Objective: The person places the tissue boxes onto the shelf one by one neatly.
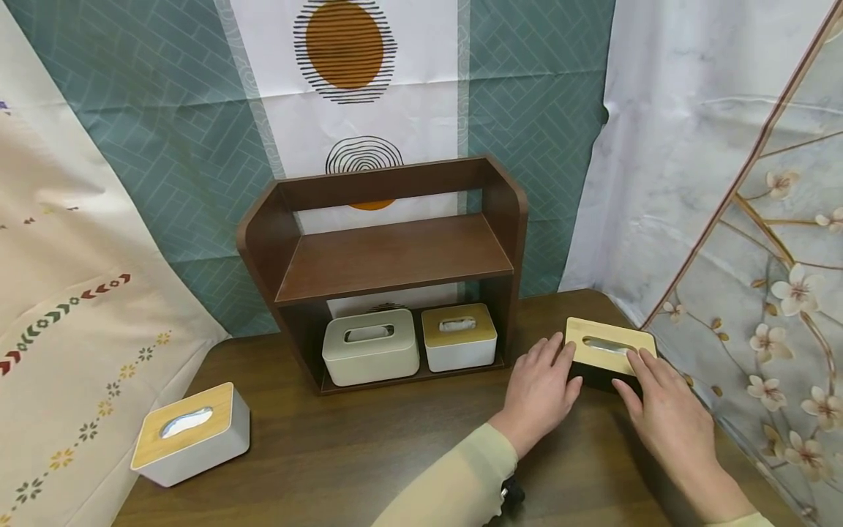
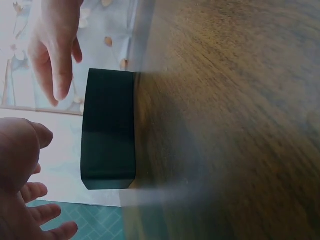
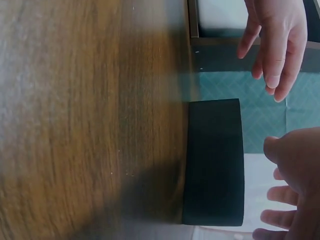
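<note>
On the right part of the table sits a black tissue box with a light wooden lid (image 1: pixel 609 359); an oval slot runs along its top. My left hand (image 1: pixel 540 388) hovers by its left end, fingers loosely spread. Over the right end is my right hand (image 1: pixel 672 410), its fingers extended and slightly bent. Both wrist views show the box's black side (image 2: pixel 107 125) standing on the table, with a gap between it and the hands. Neither hand grips anything.
A dark brown two-tier shelf (image 1: pixel 402 252) stands at the back. Its lower tier holds a cream tissue box (image 1: pixel 372 366) and a white one with a wooden lid (image 1: pixel 461 355). Another white, wooden-lidded tissue box (image 1: pixel 204 454) sits at the left. Curtains hang around the table (image 1: pixel 316 454).
</note>
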Motion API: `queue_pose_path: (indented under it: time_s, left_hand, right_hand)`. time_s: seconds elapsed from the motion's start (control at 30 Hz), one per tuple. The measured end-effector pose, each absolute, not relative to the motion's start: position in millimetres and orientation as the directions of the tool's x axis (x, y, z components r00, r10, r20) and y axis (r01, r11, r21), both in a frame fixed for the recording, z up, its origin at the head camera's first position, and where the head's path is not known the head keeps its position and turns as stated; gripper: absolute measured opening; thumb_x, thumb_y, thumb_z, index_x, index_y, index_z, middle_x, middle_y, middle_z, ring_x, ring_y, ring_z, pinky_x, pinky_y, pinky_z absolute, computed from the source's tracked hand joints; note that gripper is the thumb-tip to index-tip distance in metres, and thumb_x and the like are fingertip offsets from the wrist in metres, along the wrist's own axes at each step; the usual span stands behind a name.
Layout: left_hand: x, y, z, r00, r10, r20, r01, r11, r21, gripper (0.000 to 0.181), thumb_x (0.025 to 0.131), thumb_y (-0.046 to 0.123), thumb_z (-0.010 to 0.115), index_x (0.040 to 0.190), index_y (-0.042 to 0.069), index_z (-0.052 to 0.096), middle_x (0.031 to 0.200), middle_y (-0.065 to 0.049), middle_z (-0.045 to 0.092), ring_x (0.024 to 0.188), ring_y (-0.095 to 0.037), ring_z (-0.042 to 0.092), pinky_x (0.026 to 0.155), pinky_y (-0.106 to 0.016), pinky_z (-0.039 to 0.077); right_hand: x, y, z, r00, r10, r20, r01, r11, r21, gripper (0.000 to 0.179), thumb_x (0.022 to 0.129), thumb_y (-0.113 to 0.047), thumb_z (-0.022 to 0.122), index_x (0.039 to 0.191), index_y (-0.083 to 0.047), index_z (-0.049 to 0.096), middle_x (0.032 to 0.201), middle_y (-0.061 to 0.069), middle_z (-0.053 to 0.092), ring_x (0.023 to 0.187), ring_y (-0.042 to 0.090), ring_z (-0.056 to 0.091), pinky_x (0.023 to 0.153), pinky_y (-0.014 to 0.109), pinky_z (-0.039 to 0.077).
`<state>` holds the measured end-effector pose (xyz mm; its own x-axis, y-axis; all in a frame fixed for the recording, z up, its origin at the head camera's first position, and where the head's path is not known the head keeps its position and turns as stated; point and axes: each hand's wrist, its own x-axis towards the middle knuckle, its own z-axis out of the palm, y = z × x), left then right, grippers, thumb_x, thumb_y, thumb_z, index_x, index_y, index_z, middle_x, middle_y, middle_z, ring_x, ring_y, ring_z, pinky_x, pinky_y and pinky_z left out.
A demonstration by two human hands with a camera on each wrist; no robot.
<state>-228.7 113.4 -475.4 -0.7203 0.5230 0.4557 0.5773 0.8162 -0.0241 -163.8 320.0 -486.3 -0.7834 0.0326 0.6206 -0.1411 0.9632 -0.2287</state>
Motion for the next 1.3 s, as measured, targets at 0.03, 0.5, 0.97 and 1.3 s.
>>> queue_pose_path:
  time_s: [0.03, 0.5, 0.97, 1.3]
  left_hand:
    - [-229, 114, -475, -0.723, 0.524, 0.450, 0.578, 0.816, -0.021, 0.056, 0.113, 0.052, 0.059, 0.162, 0.024, 0.057, 0.167, -0.001, 0.052, 0.148, -0.019, 0.055, 0.112, -0.035, 0.052]
    - [-236, 123, -484, -0.761, 0.528, 0.377, 0.574, 0.819, 0.011, 0.059, 0.113, 0.054, 0.058, 0.164, 0.025, 0.054, 0.169, 0.000, 0.049, 0.149, -0.017, 0.052, 0.112, -0.035, 0.052]
    - [-238, 132, -484, -0.782, 0.538, 0.316, 0.570, 0.822, 0.009, 0.061, 0.113, 0.057, 0.055, 0.166, 0.027, 0.052, 0.173, 0.003, 0.044, 0.151, -0.015, 0.050, 0.114, -0.037, 0.050]
    - [-237, 134, -488, -0.782, 0.546, 0.301, 0.570, 0.822, -0.012, 0.058, 0.112, 0.058, 0.057, 0.163, 0.029, 0.056, 0.168, 0.007, 0.050, 0.148, -0.013, 0.053, 0.112, -0.036, 0.051]
  right_hand:
    - [-164, 321, -487, -0.785, 0.035, 0.619, -0.139, 0.963, -0.230, 0.063, 0.097, -0.022, 0.086, 0.151, -0.001, 0.062, 0.148, 0.031, 0.062, 0.133, 0.057, 0.057, 0.093, 0.077, 0.049]
    - [-168, 325, -494, -0.823, 0.048, 0.566, -0.113, 0.963, -0.246, 0.063, 0.098, -0.023, 0.086, 0.151, 0.001, 0.061, 0.147, 0.035, 0.060, 0.134, 0.061, 0.053, 0.095, 0.079, 0.048]
    - [-170, 332, -501, -0.868, 0.046, 0.495, -0.099, 0.960, -0.263, 0.059, 0.103, -0.025, 0.081, 0.150, 0.003, 0.061, 0.149, 0.038, 0.057, 0.137, 0.065, 0.048, 0.100, 0.082, 0.043]
    - [-168, 334, -502, -0.881, 0.046, 0.471, -0.089, 0.961, -0.261, 0.057, 0.104, -0.027, 0.079, 0.147, 0.005, 0.062, 0.149, 0.039, 0.056, 0.137, 0.065, 0.048, 0.100, 0.082, 0.044]
